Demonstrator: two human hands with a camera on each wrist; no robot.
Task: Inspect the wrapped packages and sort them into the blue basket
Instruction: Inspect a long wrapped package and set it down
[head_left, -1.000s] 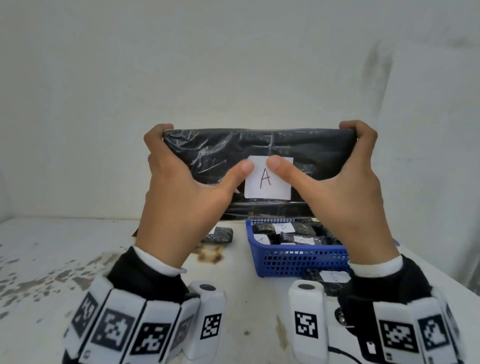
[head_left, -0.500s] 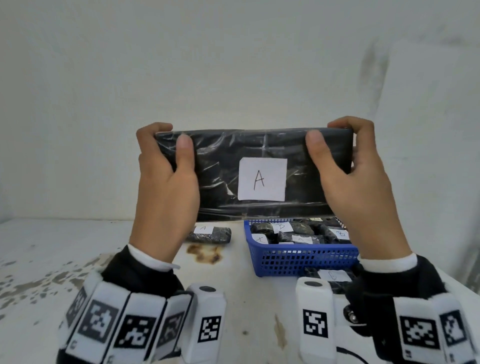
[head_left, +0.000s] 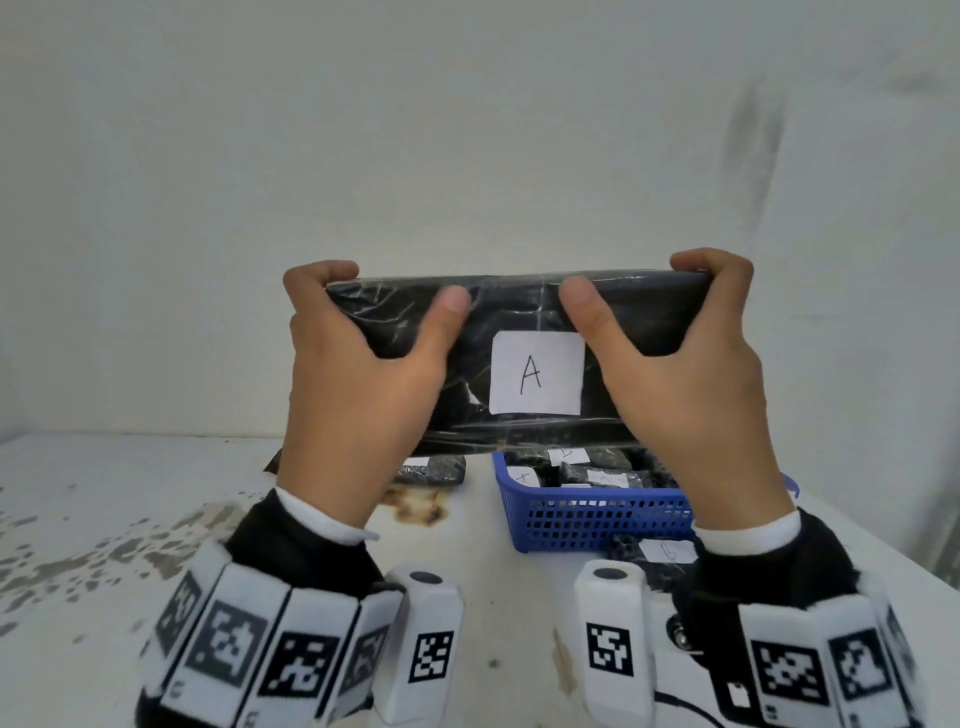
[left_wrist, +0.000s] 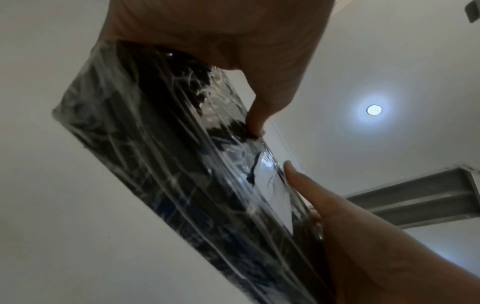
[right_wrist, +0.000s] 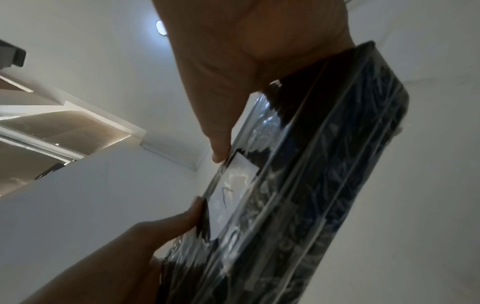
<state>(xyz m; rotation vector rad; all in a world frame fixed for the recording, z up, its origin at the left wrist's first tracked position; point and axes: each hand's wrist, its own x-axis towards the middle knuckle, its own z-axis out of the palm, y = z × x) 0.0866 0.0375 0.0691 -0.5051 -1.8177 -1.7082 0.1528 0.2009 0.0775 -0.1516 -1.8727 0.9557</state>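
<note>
I hold a long black package (head_left: 519, 306) wrapped in clear film upright in the air in front of me, its white label marked A (head_left: 536, 380) facing me. My left hand (head_left: 358, 374) grips its left end, fingers curled over the top and thumb on the front. My right hand (head_left: 691, 374) grips the right end the same way. The wrist views show the package (left_wrist: 182, 164) (right_wrist: 324, 185) from below, with both thumbs on its front. Below it on the table stands the blue basket (head_left: 597, 514), holding several wrapped, labelled packages.
A small wrapped package (head_left: 431, 470) lies on the white table (head_left: 104, 519) left of the basket, near a brown stain (head_left: 415, 506). Another package labelled B (head_left: 660, 551) lies in front of the basket. A pale wall stands behind the table.
Both thumbs have slid inward and up along the package's front, from its ends towards the label. The package has stayed at about the same height.
</note>
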